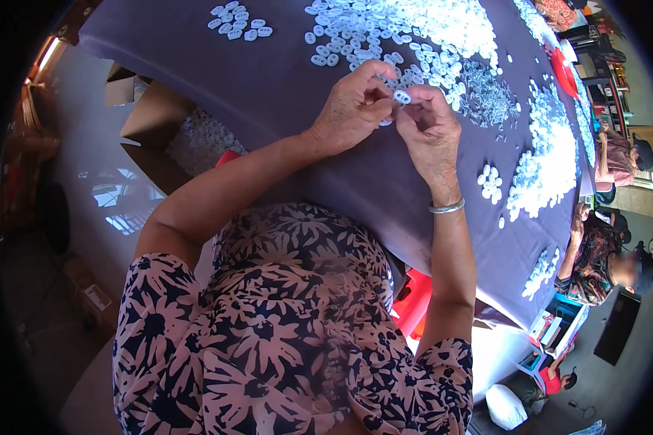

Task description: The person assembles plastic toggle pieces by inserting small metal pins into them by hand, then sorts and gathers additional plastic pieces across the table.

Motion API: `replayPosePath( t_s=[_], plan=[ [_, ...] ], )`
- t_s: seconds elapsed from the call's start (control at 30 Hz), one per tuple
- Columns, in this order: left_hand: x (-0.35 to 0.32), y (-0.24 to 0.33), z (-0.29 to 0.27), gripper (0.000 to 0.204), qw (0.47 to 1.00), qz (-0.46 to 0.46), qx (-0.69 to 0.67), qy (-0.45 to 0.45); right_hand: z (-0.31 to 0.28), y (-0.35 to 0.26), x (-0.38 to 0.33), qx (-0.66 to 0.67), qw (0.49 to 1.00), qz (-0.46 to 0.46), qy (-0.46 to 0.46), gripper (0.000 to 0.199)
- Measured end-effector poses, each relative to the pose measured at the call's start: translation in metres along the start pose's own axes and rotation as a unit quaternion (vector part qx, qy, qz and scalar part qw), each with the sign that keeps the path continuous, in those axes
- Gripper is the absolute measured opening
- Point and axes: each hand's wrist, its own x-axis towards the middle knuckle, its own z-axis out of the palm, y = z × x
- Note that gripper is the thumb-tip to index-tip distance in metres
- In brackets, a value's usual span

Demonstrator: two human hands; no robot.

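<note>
Between the thumb and forefinger of my right hand (432, 130) is a small white oval plastic piece (402, 96) with two dark holes. Close beside it, my left hand (355, 105) is closed in a pinch; what its fingertips hold, if anything, is too small to make out. Another white piece shows partly below the left fingertips. Both hands are over the near side of the dark-clothed table (268, 80). Just beyond them spreads a large heap of similar white oval pieces (421, 25). To its right lies a pile of tiny grey metallic-looking parts (486, 94).
A small group of white pieces (239, 21) lies far left, another group (490, 183) to the right. A brighter white heap (548, 159) stands beyond that one. An open cardboard box (156, 123) sits left of the table. Other people (591, 246) sit along the right side.
</note>
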Motion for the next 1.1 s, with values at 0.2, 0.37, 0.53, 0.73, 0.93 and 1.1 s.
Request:
replayPosePath(
  t_s=[0.2,0.37,0.53,0.73,0.93,1.1],
  plan=[
    [0.001,0.004,-0.003,0.029,0.999,-0.014,-0.02,-0.03,-0.007,-0.002,0.001,-0.071,0.997,-0.032,-0.024,0.033],
    [0.003,-0.005,-0.004,0.026,0.999,0.011,-0.02,-0.045,-0.007,-0.003,0.001,-0.117,0.99,-0.081,0.006,0.032],
    [0.002,-0.002,-0.005,0.022,0.997,0.039,-0.007,-0.065,-0.008,-0.002,0.001,-0.14,0.984,-0.105,0.017,0.032],
    [0.001,0.005,-0.008,0.019,0.998,-0.006,-0.008,-0.07,-0.007,-0.003,0.0,-0.16,0.98,-0.113,0.021,0.032],
    [0.003,0.004,-0.005,0.019,0.997,-0.009,0.014,-0.076,-0.005,-0.005,0.0,-0.176,0.976,-0.126,0.022,0.033],
    [0.002,-0.006,-0.004,0.023,0.998,0.03,-0.003,-0.05,-0.005,-0.009,0.0,-0.202,0.969,-0.143,0.004,0.034]
  ],
)
